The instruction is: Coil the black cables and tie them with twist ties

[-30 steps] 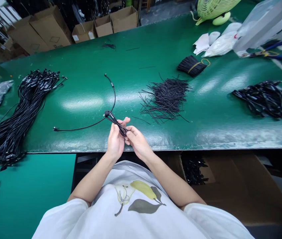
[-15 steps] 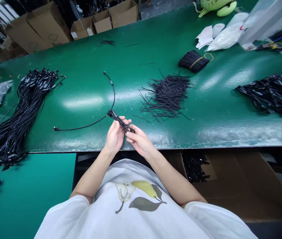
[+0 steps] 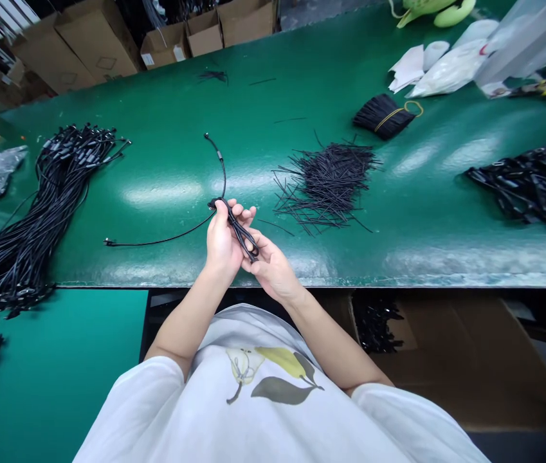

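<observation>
A black cable [image 3: 241, 233], folded into a looped bundle, lies across both my hands above the front of the green table. My left hand [image 3: 224, 241] grips the bundle's upper end, thumb on it close to a dark junction piece. The lower loops rest at the fingers of my right hand [image 3: 273, 265], which pinches them. Two thin ends of the cable run out over the table, one away from me and one to the left, each tipped with a small connector. Right of my hands is a loose pile of short black ties [image 3: 335, 183].
A large bundle of black cables [image 3: 55, 206] lies at the left. A banded bundle of black ties [image 3: 383, 117] sits behind the loose pile, and packed black cables [image 3: 528, 186] lie at the right. Cardboard boxes [image 3: 99, 42] stand beyond the table [image 3: 181, 116]; another box [image 3: 470, 360] is below its front edge.
My left hand has moved up along the bundle, its thumb now near the junction. The bundle's lower loops have turned more downward and spread slightly. The view has shifted a little.
</observation>
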A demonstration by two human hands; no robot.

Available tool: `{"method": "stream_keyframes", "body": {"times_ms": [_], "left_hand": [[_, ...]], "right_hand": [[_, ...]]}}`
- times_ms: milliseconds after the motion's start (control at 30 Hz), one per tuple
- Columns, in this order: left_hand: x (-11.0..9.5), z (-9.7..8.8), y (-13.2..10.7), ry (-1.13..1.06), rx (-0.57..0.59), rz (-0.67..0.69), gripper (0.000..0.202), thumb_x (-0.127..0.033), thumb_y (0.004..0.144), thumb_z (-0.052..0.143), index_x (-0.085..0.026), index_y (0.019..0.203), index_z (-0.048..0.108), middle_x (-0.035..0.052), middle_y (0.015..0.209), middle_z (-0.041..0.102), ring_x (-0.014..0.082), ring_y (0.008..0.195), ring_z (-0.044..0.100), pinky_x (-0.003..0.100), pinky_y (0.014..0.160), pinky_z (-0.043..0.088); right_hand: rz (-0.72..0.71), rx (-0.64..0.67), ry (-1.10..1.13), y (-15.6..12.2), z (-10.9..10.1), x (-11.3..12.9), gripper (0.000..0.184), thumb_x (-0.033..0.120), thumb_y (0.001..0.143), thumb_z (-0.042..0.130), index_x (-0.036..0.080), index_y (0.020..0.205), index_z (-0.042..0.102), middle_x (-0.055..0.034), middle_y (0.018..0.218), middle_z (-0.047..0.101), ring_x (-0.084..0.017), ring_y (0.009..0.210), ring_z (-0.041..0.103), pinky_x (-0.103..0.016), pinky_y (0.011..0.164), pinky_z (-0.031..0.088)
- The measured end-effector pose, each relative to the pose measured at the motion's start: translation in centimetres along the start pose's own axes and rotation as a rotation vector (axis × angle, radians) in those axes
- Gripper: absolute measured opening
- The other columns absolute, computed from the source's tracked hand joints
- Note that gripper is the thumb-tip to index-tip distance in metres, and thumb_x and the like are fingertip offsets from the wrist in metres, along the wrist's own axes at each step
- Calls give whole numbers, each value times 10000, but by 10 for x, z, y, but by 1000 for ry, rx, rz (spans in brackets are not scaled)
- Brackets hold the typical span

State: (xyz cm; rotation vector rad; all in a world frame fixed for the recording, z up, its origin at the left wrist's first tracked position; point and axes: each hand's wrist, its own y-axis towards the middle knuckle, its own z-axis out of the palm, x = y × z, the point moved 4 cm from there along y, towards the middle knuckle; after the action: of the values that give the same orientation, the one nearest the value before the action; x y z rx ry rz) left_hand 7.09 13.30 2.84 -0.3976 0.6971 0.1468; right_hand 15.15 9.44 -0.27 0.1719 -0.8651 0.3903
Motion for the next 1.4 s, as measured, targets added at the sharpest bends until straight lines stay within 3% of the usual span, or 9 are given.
{"method": "stream_keyframes", "body": {"times_ms": [233, 433, 633, 867, 1000, 1100, 1200, 1300, 1400], "left_hand": [[5, 2, 17, -89, -70, -60, 260, -302, 976, 480, -139, 789, 559, -63, 581, 520, 35, 522, 585, 293, 948, 518], [9, 1, 30, -39, -44, -147, 204, -282, 959, 519, -120, 848, 574, -25, 648, 609, 64, 592, 648, 302, 922, 533], [14, -12, 33, 62, -60, -86, 236, -325, 962, 507, -128, 854, 577, 7, 726, 659, 77, 642, 664, 292, 901, 534], [21, -19, 40, 101, -68, 30, 249, -371, 901, 599, -148, 793, 570, -27, 683, 617, 61, 581, 633, 260, 853, 531], [19, -19, 45, 11, -2, -113, 306, -358, 927, 563, -152, 704, 520, -98, 533, 461, -8, 392, 437, 226, 855, 529], [11, -20, 48, -16, -15, -170, 334, -364, 950, 522, -162, 688, 480, -120, 498, 366, -19, 357, 360, 172, 797, 521], [2, -18, 45, 65, -27, 31, 304, -379, 957, 507, -178, 733, 460, -123, 503, 358, -7, 349, 335, 145, 650, 498], [5, -14, 40, 197, 44, 175, 200, -375, 939, 543, -198, 863, 488, -122, 531, 413, 11, 373, 385, 170, 636, 496], [8, -14, 39, 259, 66, 294, 173, -332, 907, 603, -221, 958, 480, -128, 545, 455, 39, 454, 522, 235, 760, 525]], "right_hand": [[-18, -83, -67, 10, -7, -6, 533, 539, 548, 836, 203, 730, 465, -18, 999, 432, -89, 665, 367, -218, 525, 362], [-7, -33, -54, 11, -14, -12, 502, 559, 574, 824, 220, 844, 571, -34, 1209, 414, -103, 779, 463, -256, 715, 495], [67, 15, 29, 13, -23, -21, 436, 538, 628, 810, 221, 817, 579, 6, 928, 480, -86, 715, 468, -222, 669, 491], [74, -117, 87, 12, -16, -25, 452, 461, 610, 836, 222, 790, 498, 49, 780, 473, -69, 637, 476, -211, 649, 511], [149, -123, 142, 13, -20, -35, 497, 371, 584, 848, 225, 764, 408, 72, 761, 460, -57, 595, 450, -227, 653, 533], [105, -169, -96, 10, -28, -36, 367, 441, 729, 715, 222, 783, 426, 57, 762, 460, -63, 566, 414, -281, 694, 553], [-179, -229, -653, 5, -31, -14, 250, 440, 846, 572, 199, 888, 521, -54, 982, 533, -163, 871, 559, -370, 853, 536], [-419, -123, -1084, -4, -16, 12, 424, 364, 906, 480, 170, 1282, 460, -160, 1405, 367, -254, 1317, 388, -451, 1077, 397], [-442, 6, -1274, -11, -1, 23, 613, 303, 909, 442, 174, 1476, 246, -159, 1509, 270, -253, 1414, 271, -474, 1133, 328]]}}
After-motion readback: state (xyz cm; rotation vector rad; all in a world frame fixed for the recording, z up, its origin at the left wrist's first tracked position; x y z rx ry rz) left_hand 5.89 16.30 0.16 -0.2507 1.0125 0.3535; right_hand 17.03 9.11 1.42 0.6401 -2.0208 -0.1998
